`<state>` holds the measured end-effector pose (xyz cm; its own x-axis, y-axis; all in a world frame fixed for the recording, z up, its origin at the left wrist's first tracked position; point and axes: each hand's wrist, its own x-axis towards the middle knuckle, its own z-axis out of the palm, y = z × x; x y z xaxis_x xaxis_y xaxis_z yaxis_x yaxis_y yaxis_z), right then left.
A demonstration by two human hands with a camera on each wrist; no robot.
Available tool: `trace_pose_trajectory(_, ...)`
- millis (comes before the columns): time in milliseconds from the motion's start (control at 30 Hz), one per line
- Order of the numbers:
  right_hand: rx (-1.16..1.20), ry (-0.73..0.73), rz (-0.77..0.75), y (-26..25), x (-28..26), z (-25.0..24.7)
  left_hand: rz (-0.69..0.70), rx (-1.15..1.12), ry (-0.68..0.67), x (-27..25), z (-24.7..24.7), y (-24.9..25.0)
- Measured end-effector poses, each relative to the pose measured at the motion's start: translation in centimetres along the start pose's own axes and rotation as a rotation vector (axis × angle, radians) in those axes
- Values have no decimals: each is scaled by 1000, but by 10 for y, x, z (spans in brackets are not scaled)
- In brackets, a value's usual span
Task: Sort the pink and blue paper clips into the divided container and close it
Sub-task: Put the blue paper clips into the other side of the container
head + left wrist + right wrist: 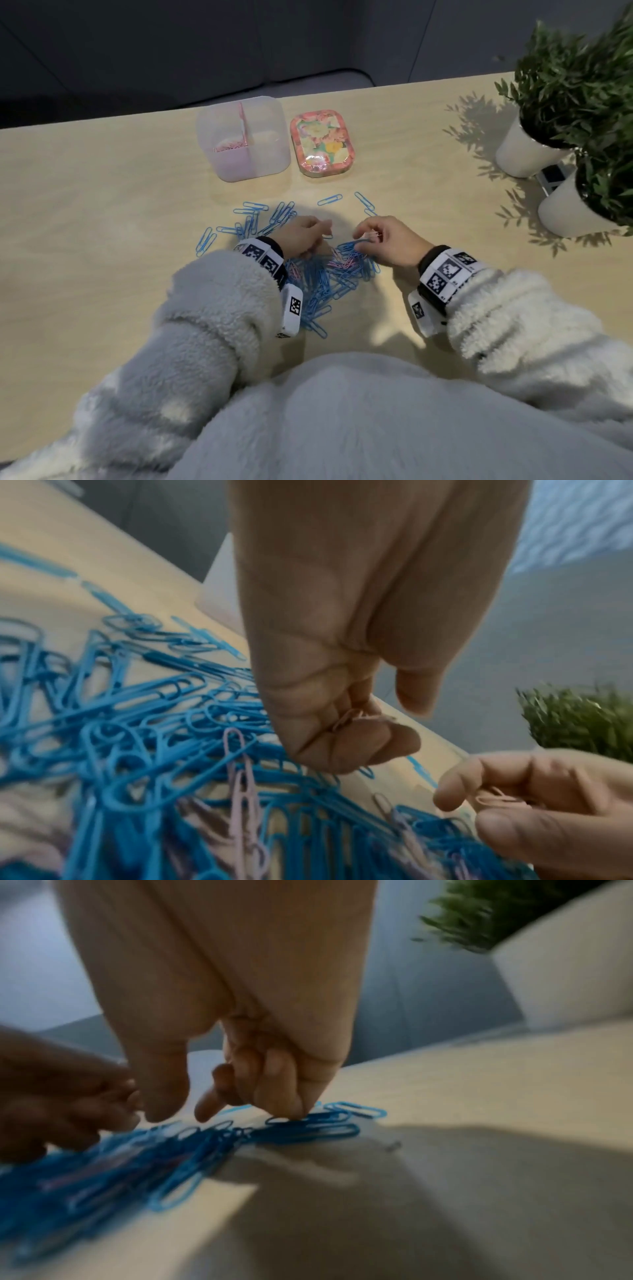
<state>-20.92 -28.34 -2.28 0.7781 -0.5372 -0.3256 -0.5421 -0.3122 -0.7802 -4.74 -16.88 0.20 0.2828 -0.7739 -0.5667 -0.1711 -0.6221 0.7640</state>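
Observation:
A pile of blue paper clips with a few pink clips mixed in lies on the table in front of me. My left hand hovers over the pile's far left, fingers curled round pink clips in the palm. My right hand is at the pile's far right, pinching pink clips while a fingertip touches the blue clips. The translucent divided container stands open behind the pile, with pink clips in its left compartment. Its floral lid lies to the right of it.
Two white pots with green plants stand at the right edge of the wooden table. Loose blue clips are scattered between the pile and the container. A small dark object sits between the pots.

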Motion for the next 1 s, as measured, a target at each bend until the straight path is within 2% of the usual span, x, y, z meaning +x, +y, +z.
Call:
trace_pose_trajectory(33,-136,-13,-37,1,2,2,33,101,-15,-1,2,0)
trace_pose_trajectory(100,-250,-5,-51,0,5,6,93,261,-22,-1,7,0)
trace_pose_trajectory(267,-149,160,28,1,20,4,198,625,31,0,16,-1)
trace_pose_trajectory(333,23,248,50,-3,20,-2,234,725,25,-1,18,0)
trace_pose_trajectory(400,342,301,130,-9,14,-6,266,775,40,-1,19,0)
trace_pose_trajectory(467,558,276,206,-11,5,-8,279,803,54,0,20,1)
trace_pose_trajectory(500,580,235,222,-13,0,-7,278,822,49,0,20,1)
trace_pose_trajectory(567,487,155,188,-15,-6,-4,269,863,30,1,20,3)
trace_pose_trajectory(600,371,127,124,-16,-8,0,265,874,20,0,20,4)
trace_pose_trajectory(700,-173,70,-71,-20,-4,12,231,820,14,0,15,3)
trace_pose_trajectory(833,-633,-72,-147,-31,4,15,210,723,58,-3,4,-3)
trace_pose_trajectory(900,-697,-121,-150,-31,8,14,195,605,88,-4,-4,-6)
trace_pose_trajectory(1000,-603,-85,-125,-24,11,12,160,445,71,-6,-11,-6)
